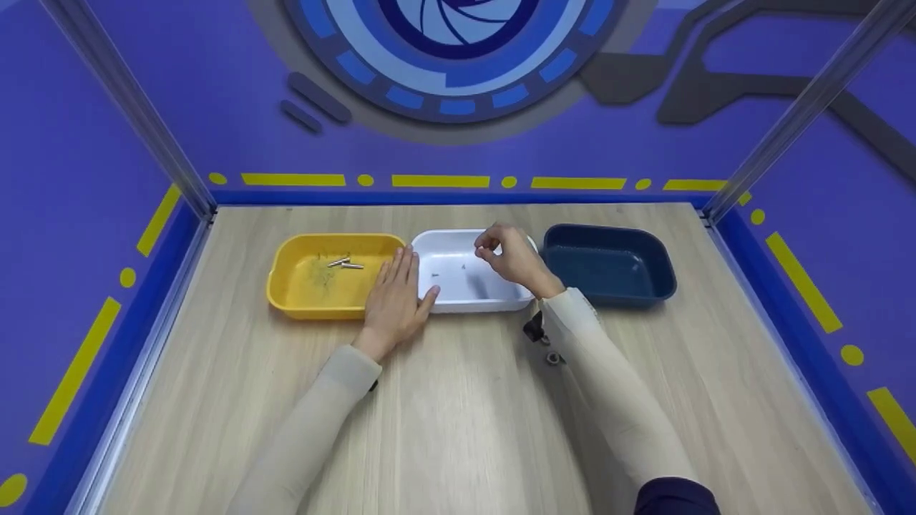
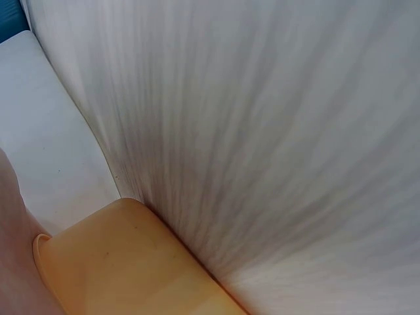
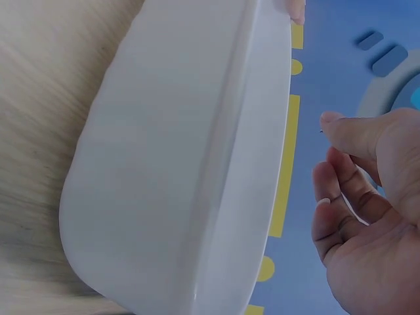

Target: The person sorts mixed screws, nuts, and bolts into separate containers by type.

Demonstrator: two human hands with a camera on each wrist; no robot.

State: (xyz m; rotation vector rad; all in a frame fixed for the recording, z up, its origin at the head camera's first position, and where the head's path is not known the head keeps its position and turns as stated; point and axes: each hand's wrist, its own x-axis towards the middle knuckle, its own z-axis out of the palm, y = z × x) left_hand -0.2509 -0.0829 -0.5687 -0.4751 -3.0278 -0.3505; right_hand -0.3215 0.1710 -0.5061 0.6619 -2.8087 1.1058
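Note:
My right hand [image 1: 509, 254] hangs over the white tray [image 1: 476, 306], thumb and forefinger brought together. In the right wrist view a tiny dark piece [image 3: 321, 131] shows at the thumb tip; most of it is hidden. Two small screw-like pieces [image 1: 435, 275] lie apart on the white tray's floor. My left hand [image 1: 393, 297] lies with straight fingers across the adjoining rims of the yellow tray [image 1: 315, 313] and the white one. Inside the yellow tray are a few shiny metal pins [image 1: 351, 266] and a scatter of tiny dark pieces [image 1: 323, 275].
A dark blue tray [image 1: 608, 297] stands right of the white one, beside my right wrist. Metal nuts [image 1: 552, 358] lie on the wooden table [image 1: 444, 429] near my right forearm. Blue panels [image 1: 458, 157] enclose the back and sides.

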